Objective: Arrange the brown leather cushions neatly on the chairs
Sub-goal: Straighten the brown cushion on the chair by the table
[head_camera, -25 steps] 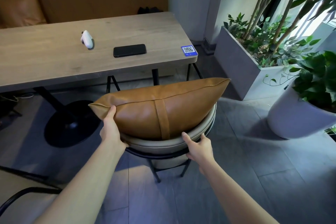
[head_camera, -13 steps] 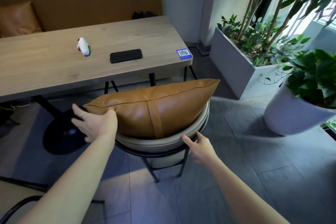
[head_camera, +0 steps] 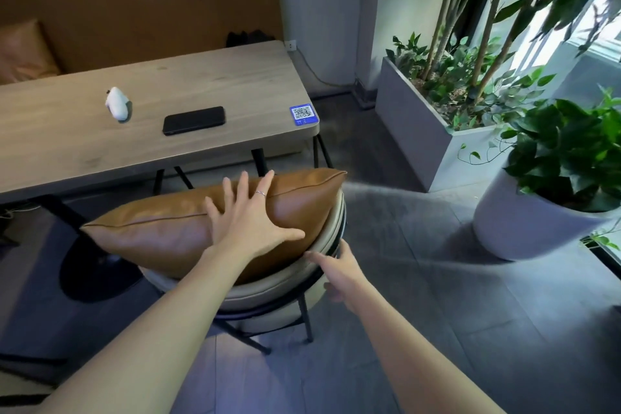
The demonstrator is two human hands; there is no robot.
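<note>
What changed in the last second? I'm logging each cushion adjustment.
The left hand let go of the cushion's left corner and moved right, now pressing flat with spread fingers on the brown leather cushion. The right hand stayed at the chair back's rim. The cushion remains propped on the chair; phone unmoved.

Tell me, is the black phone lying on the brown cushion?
No, the black phone lies flat on the wooden table, apart from the brown cushion, which rests on the chair under the left hand.
</note>
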